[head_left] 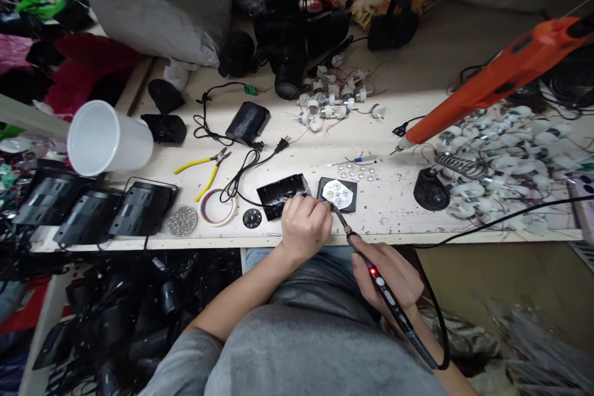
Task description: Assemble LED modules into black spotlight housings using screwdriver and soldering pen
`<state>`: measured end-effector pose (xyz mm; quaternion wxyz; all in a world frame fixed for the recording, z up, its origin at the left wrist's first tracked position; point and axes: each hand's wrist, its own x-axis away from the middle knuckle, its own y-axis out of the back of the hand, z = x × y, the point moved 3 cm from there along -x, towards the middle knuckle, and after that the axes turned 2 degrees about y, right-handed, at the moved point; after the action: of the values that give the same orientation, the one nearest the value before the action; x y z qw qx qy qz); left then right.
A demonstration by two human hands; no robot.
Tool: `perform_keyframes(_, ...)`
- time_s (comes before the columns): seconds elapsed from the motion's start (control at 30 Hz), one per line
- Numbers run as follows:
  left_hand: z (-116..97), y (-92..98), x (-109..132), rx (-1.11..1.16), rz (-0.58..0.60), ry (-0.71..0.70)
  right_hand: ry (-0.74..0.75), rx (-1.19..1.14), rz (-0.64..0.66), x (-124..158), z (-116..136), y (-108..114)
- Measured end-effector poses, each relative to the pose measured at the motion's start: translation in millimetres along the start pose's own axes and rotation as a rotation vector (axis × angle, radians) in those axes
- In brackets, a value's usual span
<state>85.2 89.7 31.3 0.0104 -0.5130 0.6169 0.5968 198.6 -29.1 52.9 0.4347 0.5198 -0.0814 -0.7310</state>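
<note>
My right hand [392,275] grips a black soldering iron [385,294] with a red light on its handle; its tip reaches a small black square plate carrying a white round LED board [338,193] near the table's front edge. My left hand [305,223] is closed in a pinch right beside that board, over a black rectangular housing [281,193]. What its fingers pinch is too small to make out.
Yellow-handled pliers [204,168], a tape ring [218,207], a dish of screws [182,221], a black adapter [248,122] and cables lie to the left. A white cup [109,137] and black lamp housings [93,210] sit at the left edge. An orange electric screwdriver [492,77] hangs over white parts [505,154] on the right.
</note>
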Motion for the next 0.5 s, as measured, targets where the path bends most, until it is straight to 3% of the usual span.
perform_keyframes(0.5,0.9,-0.4,1.1,0.004,0.012,-0.005,-0.016,0.005,0.004,2.2,1.7,4.4)
